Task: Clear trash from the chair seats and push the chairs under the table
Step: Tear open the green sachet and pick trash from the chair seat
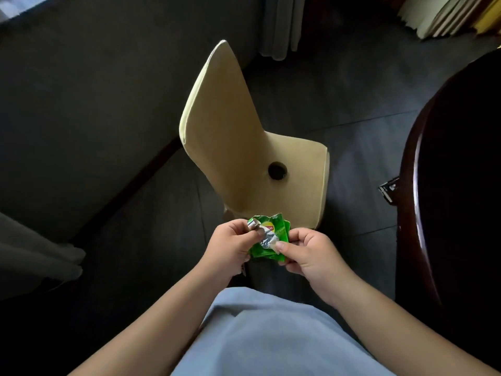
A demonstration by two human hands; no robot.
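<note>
Above the front edge of the chair seat (295,191), both hands held a bunch of green wrappers (267,238) clear of the cushion. Left hand (230,248): fingers curled, thumb and forefinger pinching the crumpled silver-foil end of the wrappers at their upper left. Right hand (306,253): fingers curled, thumb pressed on the foil strip at the wrappers' lower right edge, so the trash was gripped from both sides. Wrappers: green, creased, a yellow and red logo patch partly readable on the top one; more than one green layer showed, exact count could not be told. Chair: pale yellow upholstery, tall backrest (217,115) leaning away toward the upper left, seat pointing toward the person. One round dark hole or recessed object (277,170) sat on the seat near the backrest; could not tell which, nor whether it held anything. Table (455,185): dark, glossy, curved rim along the right side, well apart from the chair, which stood out on the dark tiled floor (339,104). A small metal-looking piece (389,189) showed at the table's edge, too small to identify. Light blue garment (260,335) filled the lower centre. Grey curtain fabric (35,256) hung at lower left.
</note>
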